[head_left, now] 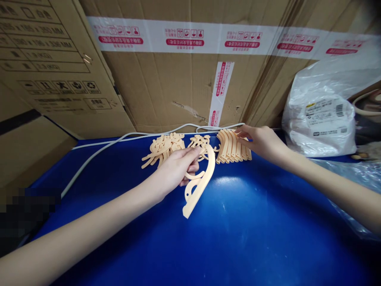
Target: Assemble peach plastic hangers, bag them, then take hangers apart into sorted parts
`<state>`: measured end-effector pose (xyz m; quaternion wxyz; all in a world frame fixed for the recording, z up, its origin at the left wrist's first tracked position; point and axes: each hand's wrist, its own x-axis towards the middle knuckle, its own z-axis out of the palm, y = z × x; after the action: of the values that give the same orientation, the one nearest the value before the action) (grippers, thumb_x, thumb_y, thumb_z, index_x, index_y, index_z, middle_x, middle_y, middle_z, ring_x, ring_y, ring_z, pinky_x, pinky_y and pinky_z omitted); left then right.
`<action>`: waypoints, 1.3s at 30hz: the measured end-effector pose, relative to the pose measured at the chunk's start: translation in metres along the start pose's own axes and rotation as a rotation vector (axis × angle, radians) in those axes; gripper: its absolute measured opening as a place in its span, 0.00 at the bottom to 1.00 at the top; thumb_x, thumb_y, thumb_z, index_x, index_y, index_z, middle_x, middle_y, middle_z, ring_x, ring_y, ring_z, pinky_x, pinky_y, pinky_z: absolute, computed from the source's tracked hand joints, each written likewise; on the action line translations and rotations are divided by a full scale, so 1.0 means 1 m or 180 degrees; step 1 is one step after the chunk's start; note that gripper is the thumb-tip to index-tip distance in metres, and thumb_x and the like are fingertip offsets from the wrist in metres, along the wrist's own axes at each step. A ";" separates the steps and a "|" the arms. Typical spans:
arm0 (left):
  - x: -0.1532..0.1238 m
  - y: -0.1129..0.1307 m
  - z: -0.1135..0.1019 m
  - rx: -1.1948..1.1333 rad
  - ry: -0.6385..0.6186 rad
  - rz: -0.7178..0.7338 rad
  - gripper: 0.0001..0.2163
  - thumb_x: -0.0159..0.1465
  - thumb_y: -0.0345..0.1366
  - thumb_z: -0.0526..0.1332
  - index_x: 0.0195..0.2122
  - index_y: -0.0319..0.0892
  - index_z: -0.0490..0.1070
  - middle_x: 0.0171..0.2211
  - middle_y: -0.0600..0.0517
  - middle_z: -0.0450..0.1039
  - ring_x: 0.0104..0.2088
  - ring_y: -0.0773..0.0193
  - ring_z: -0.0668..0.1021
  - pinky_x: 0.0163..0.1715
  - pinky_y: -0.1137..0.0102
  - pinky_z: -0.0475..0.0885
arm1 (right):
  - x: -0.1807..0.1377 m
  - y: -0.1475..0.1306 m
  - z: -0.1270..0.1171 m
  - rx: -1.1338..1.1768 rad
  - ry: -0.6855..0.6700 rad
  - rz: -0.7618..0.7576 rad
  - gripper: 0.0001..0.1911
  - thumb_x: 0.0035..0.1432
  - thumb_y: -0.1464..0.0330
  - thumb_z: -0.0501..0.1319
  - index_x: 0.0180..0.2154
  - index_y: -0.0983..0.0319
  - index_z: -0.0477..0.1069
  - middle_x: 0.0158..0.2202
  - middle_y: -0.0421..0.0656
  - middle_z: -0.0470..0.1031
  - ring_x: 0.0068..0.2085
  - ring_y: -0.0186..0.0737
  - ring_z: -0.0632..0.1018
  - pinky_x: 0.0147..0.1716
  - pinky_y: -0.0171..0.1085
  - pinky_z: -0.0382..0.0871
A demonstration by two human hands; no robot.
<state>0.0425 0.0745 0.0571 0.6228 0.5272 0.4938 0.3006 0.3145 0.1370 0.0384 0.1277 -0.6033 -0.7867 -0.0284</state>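
My left hand is closed around a peach-coloured curved plastic part, holding it just above the blue table. My right hand reaches to a neat stack of curved peach plastic strips, its fingers pinching the top of that stack. A loose pile of similar peach parts lies behind my left hand, and a smaller cluster of peach parts sits between the two hands.
Large cardboard boxes with red-and-white tape wall off the back and left. A white cable runs along the table's far edge. A white plastic bag with a label rests at the right, with clear plastic film below it.
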 end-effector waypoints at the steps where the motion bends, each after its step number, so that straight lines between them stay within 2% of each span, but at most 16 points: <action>1: 0.000 0.000 0.000 -0.0009 -0.0004 0.0003 0.15 0.71 0.43 0.53 0.28 0.44 0.56 0.18 0.61 0.52 0.14 0.74 0.56 0.11 0.81 0.51 | -0.001 0.001 0.001 0.0060 0.0015 -0.0022 0.13 0.62 0.70 0.58 0.47 0.61 0.75 0.46 0.48 0.84 0.44 0.50 0.84 0.39 0.41 0.73; 11: 0.002 -0.001 0.000 -0.0069 -0.0080 0.0084 0.16 0.71 0.41 0.52 0.26 0.43 0.56 0.18 0.61 0.54 0.13 0.75 0.57 0.10 0.81 0.53 | -0.003 0.005 0.002 0.0407 0.0167 -0.0139 0.12 0.63 0.71 0.56 0.45 0.62 0.76 0.45 0.51 0.83 0.44 0.52 0.84 0.42 0.44 0.73; 13: 0.003 -0.002 0.002 -0.0097 -0.0104 0.0147 0.15 0.71 0.39 0.51 0.26 0.43 0.57 0.19 0.60 0.55 0.14 0.75 0.58 0.11 0.81 0.54 | -0.010 -0.008 -0.004 0.0595 0.0262 -0.0187 0.12 0.65 0.68 0.56 0.45 0.62 0.76 0.45 0.51 0.83 0.44 0.51 0.83 0.42 0.43 0.72; 15: 0.004 -0.002 0.006 -0.0110 -0.0145 0.0224 0.13 0.70 0.37 0.51 0.26 0.42 0.58 0.21 0.59 0.59 0.16 0.74 0.61 0.12 0.80 0.58 | -0.021 -0.028 -0.011 0.1216 0.0288 -0.0275 0.15 0.67 0.59 0.57 0.42 0.62 0.77 0.40 0.48 0.83 0.41 0.47 0.82 0.40 0.41 0.72; 18: 0.003 -0.001 0.013 -0.0063 -0.0244 0.0355 0.11 0.69 0.36 0.51 0.28 0.41 0.62 0.25 0.55 0.64 0.20 0.70 0.68 0.15 0.77 0.67 | -0.039 -0.060 -0.020 0.2537 -0.0551 -0.0324 0.21 0.65 0.50 0.60 0.39 0.61 0.78 0.35 0.45 0.81 0.33 0.40 0.79 0.30 0.36 0.70; 21: -0.002 0.000 0.014 0.0012 -0.0283 0.0526 0.11 0.69 0.37 0.53 0.29 0.42 0.63 0.27 0.56 0.64 0.23 0.69 0.70 0.17 0.74 0.71 | -0.050 -0.075 -0.027 0.3038 -0.0735 -0.0212 0.21 0.63 0.50 0.62 0.36 0.62 0.77 0.28 0.42 0.76 0.26 0.34 0.72 0.23 0.33 0.63; 26: -0.010 0.002 0.000 0.0688 -0.0098 0.1139 0.14 0.70 0.40 0.53 0.27 0.43 0.60 0.23 0.58 0.58 0.22 0.70 0.64 0.20 0.74 0.61 | -0.051 -0.066 -0.039 0.2721 -0.0310 -0.0239 0.18 0.62 0.52 0.64 0.41 0.60 0.79 0.32 0.42 0.79 0.28 0.36 0.74 0.25 0.34 0.65; 29: -0.013 0.001 -0.007 0.1169 -0.0057 0.1530 0.17 0.71 0.40 0.51 0.24 0.43 0.56 0.23 0.57 0.55 0.24 0.69 0.60 0.24 0.70 0.55 | -0.048 -0.064 -0.045 0.2368 -0.0286 -0.0511 0.17 0.66 0.53 0.61 0.42 0.59 0.78 0.23 0.37 0.73 0.21 0.31 0.67 0.22 0.34 0.60; 31: -0.015 0.000 -0.009 0.1460 -0.0001 0.1761 0.17 0.72 0.40 0.50 0.24 0.43 0.56 0.22 0.57 0.55 0.24 0.68 0.60 0.25 0.68 0.55 | -0.046 -0.064 -0.050 0.2111 -0.0228 -0.0683 0.18 0.67 0.53 0.60 0.41 0.60 0.78 0.21 0.36 0.69 0.19 0.30 0.65 0.21 0.34 0.58; 33: -0.016 0.002 -0.011 0.1766 0.0043 0.2060 0.16 0.72 0.39 0.49 0.25 0.44 0.57 0.22 0.58 0.56 0.23 0.68 0.61 0.26 0.67 0.55 | -0.042 -0.065 -0.055 0.2033 -0.0167 -0.0733 0.18 0.66 0.53 0.61 0.41 0.60 0.78 0.25 0.38 0.73 0.22 0.31 0.67 0.22 0.34 0.59; 35: -0.016 0.004 -0.013 0.1968 0.0038 0.2313 0.15 0.72 0.37 0.49 0.25 0.44 0.57 0.21 0.58 0.57 0.22 0.68 0.61 0.26 0.67 0.55 | -0.038 -0.063 -0.059 0.2243 -0.0290 -0.0633 0.18 0.64 0.52 0.62 0.41 0.60 0.79 0.29 0.40 0.77 0.25 0.33 0.70 0.23 0.33 0.61; 37: -0.015 0.006 -0.016 0.2084 0.0005 0.2434 0.15 0.72 0.37 0.49 0.25 0.44 0.56 0.21 0.58 0.57 0.22 0.68 0.61 0.26 0.68 0.55 | -0.035 -0.061 -0.062 0.2483 -0.0492 -0.0543 0.19 0.63 0.52 0.63 0.41 0.60 0.79 0.30 0.41 0.78 0.27 0.34 0.73 0.24 0.33 0.62; 39: -0.013 0.006 -0.017 0.2159 -0.0039 0.2463 0.16 0.72 0.37 0.49 0.25 0.44 0.56 0.21 0.58 0.57 0.22 0.68 0.62 0.26 0.68 0.55 | -0.033 -0.060 -0.061 0.2307 -0.0433 -0.0713 0.18 0.64 0.52 0.62 0.41 0.60 0.79 0.30 0.41 0.78 0.28 0.36 0.75 0.25 0.34 0.63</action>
<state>0.0227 0.0706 0.0673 0.2629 0.8454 0.3286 0.3290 0.2752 0.0772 0.0962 0.2763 -0.4299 -0.8134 0.2779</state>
